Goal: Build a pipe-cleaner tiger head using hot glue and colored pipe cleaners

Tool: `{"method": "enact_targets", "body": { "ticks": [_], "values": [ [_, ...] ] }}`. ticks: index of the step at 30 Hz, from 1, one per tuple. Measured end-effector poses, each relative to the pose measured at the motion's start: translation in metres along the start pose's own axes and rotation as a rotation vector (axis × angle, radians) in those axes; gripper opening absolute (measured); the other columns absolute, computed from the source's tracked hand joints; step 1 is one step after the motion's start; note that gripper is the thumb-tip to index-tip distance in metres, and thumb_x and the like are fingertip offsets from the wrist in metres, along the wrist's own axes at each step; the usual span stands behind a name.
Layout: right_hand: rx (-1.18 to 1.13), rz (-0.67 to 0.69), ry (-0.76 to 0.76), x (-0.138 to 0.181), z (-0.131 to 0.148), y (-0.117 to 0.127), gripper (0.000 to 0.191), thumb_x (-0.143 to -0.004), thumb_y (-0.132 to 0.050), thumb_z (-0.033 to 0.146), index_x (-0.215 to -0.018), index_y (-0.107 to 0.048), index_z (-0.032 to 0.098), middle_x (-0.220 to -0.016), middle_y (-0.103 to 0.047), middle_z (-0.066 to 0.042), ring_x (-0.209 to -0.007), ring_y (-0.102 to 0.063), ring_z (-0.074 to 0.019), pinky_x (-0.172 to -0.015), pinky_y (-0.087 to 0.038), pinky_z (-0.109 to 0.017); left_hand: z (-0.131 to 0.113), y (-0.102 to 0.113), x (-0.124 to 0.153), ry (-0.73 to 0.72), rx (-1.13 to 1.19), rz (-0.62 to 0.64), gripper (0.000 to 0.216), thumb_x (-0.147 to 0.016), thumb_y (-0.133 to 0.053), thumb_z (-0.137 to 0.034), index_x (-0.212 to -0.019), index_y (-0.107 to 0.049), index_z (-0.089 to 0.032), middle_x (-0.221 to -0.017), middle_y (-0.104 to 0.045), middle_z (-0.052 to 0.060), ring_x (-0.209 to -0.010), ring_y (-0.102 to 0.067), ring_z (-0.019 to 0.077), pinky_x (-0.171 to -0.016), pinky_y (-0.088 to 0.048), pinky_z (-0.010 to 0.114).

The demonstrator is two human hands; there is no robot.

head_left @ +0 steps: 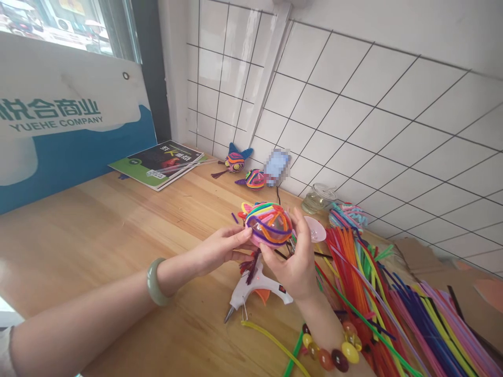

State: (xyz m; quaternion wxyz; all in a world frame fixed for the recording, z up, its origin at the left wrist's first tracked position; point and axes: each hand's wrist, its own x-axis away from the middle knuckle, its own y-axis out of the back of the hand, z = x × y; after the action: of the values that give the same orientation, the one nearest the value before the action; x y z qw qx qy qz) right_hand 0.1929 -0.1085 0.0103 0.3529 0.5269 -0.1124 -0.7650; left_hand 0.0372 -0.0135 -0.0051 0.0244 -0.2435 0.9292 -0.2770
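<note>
Between my hands, above the table, is a rounded pipe-cleaner ornament wound in purple, orange, pink, yellow and green. Its centre shows a gap in the strands, and a dark red tassel hangs below. My left hand pinches its left lower edge with thumb and fingers. Around its right side curl the fingers of my right hand, thumb at the lower edge. Under them a white hot glue gun lies on the table, nozzle to the lower left. A yellow pipe cleaner lies near the nozzle.
Bundles of coloured pipe cleaners spread over the right side beside cardboard. Along the tiled wall are two finished ornaments, one with blue ears, a blurred phone and a glass jar. Booklets lie at the back left.
</note>
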Motion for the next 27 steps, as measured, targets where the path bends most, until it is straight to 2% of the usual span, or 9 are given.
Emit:
{"method": "enact_targets", "body": {
  "ticks": [4,9,15,18,20,21,23,27],
  "values": [
    [0.052,0.023,0.07,0.003,0.007,-0.006,0.083,-0.077,-0.07,0.037,-0.144,-0.027,0.016,-0.129,-0.052,-0.019,-0.122,-0.051,-0.0312,-0.098,-0.047,-0.052,0.002,-0.001,0.001,0.002,0.125,0.033,0.044,-0.084,-0.059,-0.051,-0.1,-0.068,-0.011,-0.112,-0.068,0.016,-0.106,-0.062,0.0247,-0.095,-0.047,0.038],
    [0.035,0.09,0.022,0.006,0.009,-0.008,0.084,-0.079,-0.068,0.041,-0.146,-0.023,0.016,-0.131,-0.05,-0.019,-0.125,-0.048,-0.0311,-0.099,-0.046,-0.052,0.003,0.001,-0.001,-0.004,0.151,0.027,0.045,-0.085,-0.057,-0.049,-0.109,-0.067,-0.011,-0.113,-0.068,0.016,-0.102,-0.065,0.0239,-0.088,-0.05,0.032],
    [-0.177,0.226,-0.07,0.003,0.007,0.002,0.077,-0.085,-0.062,0.038,-0.147,-0.018,0.022,-0.142,-0.043,-0.015,-0.132,-0.042,-0.0266,-0.106,-0.039,-0.051,0.0,0.012,-0.008,-0.054,0.199,0.038,0.052,-0.09,-0.047,-0.051,-0.121,-0.06,-0.011,-0.12,-0.066,0.018,-0.107,-0.063,0.0272,-0.092,-0.047,0.037],
    [-0.254,0.159,-0.163,-0.005,0.004,0.011,0.06,-0.087,-0.059,0.039,-0.139,-0.034,0.023,-0.133,-0.051,-0.012,-0.124,-0.049,-0.0238,-0.104,-0.041,-0.047,-0.005,0.02,-0.009,-0.091,0.243,0.074,0.052,-0.089,-0.045,-0.052,-0.117,-0.062,-0.012,-0.11,-0.07,0.016,-0.098,-0.066,0.0257,-0.087,-0.049,0.037],
    [-0.237,0.168,-0.264,-0.011,0.002,0.019,0.042,-0.088,-0.056,0.042,-0.123,-0.049,0.022,-0.11,-0.062,-0.009,-0.103,-0.059,-0.0209,-0.092,-0.048,-0.04,-0.008,0.025,-0.009,-0.136,0.228,0.102,0.054,-0.087,-0.047,-0.054,-0.117,-0.061,-0.011,-0.107,-0.07,0.017,-0.095,-0.066,0.0266,-0.084,-0.05,0.037],
    [-0.214,0.225,-0.327,-0.013,0.001,0.024,0.034,-0.088,-0.054,0.044,-0.114,-0.053,0.022,-0.098,-0.064,-0.006,-0.092,-0.061,-0.0193,-0.084,-0.05,-0.036,-0.01,0.027,-0.008,-0.152,0.208,0.107,0.056,-0.086,-0.047,-0.055,-0.116,-0.062,-0.009,-0.105,-0.07,0.018,-0.093,-0.066,0.0269,-0.082,-0.05,0.037],
    [-0.145,0.448,-0.439,-0.017,-0.002,0.031,0.029,-0.089,-0.05,0.047,-0.101,-0.058,0.021,-0.085,-0.063,-0.003,-0.078,-0.061,-0.0174,-0.072,-0.05,-0.032,-0.011,0.031,-0.008,-0.178,0.164,0.094,0.058,-0.085,-0.049,-0.056,-0.113,-0.063,-0.008,-0.103,-0.07,0.019,-0.089,-0.066,0.0261,-0.08,-0.049,0.035],
    [-0.032,0.963,-0.512,-0.012,-0.007,0.037,0.025,-0.085,-0.054,0.045,-0.09,-0.062,0.021,-0.08,-0.066,-0.002,-0.07,-0.06,-0.0168,-0.061,-0.044,-0.027,-0.012,0.034,-0.007,-0.23,0.11,0.064,0.051,-0.085,-0.05,-0.053,-0.113,-0.065,-0.013,-0.109,-0.07,0.014,-0.093,-0.065,0.0248,-0.076,-0.049,0.031]
  ]
}}
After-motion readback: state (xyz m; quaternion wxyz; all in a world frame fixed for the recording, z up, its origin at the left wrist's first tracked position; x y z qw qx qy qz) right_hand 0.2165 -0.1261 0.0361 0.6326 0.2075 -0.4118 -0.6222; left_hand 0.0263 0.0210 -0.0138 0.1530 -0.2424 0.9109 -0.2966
